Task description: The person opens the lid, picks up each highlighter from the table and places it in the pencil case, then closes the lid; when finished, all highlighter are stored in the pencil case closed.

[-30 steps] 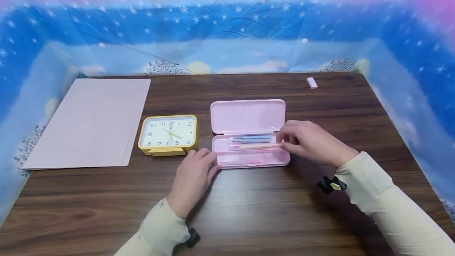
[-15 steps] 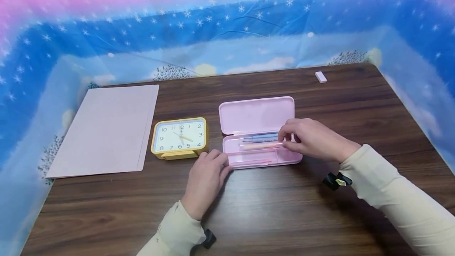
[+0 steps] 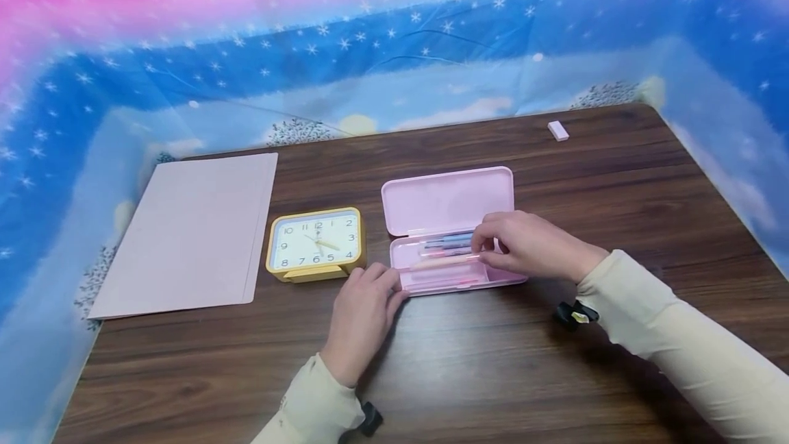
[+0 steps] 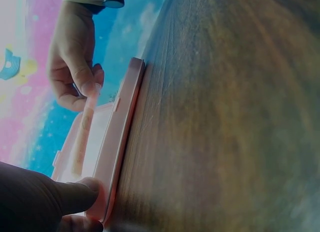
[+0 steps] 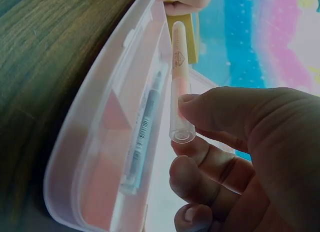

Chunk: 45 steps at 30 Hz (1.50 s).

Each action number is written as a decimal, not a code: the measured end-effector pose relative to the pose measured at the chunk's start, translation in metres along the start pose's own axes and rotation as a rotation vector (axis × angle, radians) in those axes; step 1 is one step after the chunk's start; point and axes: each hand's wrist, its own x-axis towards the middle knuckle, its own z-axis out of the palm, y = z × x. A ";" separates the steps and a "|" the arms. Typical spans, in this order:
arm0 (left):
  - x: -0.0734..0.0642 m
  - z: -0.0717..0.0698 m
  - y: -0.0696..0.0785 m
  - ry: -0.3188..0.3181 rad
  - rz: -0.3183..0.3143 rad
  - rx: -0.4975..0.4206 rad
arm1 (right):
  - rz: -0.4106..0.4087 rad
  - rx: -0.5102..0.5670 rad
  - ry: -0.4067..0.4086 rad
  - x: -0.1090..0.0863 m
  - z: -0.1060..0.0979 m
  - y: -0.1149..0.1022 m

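Note:
A pink pencil case (image 3: 448, 201) lies on the table with its lid folded back. My right hand (image 3: 524, 242) pinches a peach pen (image 5: 180, 66) by its clear-capped end, between thumb and fingers. The pen stands over the case's tray, clear of the other pens in the left wrist view. My left hand (image 3: 364, 317) grips the case's near left corner, its thumb (image 4: 82, 194) against the wall. Blue and grey pens (image 5: 145, 137) lie in the rear compartment; a thin pink item (image 3: 466, 284) lies in the front one.
A yellow alarm clock (image 3: 317, 242) stands just left of the case, close to my left hand. Farther left lies a large pale pink folder (image 3: 191, 235). A small white-and-pink eraser (image 3: 557, 131) sits near the back right edge of the wooden table (image 3: 462, 362).
The head view has tilted and shifted. My right hand has moved slightly left over the case, carrying the peach pen up from the other pens. My left hand stays at the case's corner.

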 end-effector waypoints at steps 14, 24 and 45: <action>0.000 -0.009 -0.014 0.047 0.060 0.039 | -0.029 0.037 0.007 0.017 0.026 -0.014; 0.001 -0.009 -0.014 0.037 0.047 0.007 | -0.046 0.007 0.013 0.019 0.032 -0.017; 0.001 0.001 -0.005 0.041 0.033 -0.026 | 0.021 0.035 0.077 0.005 -0.006 0.005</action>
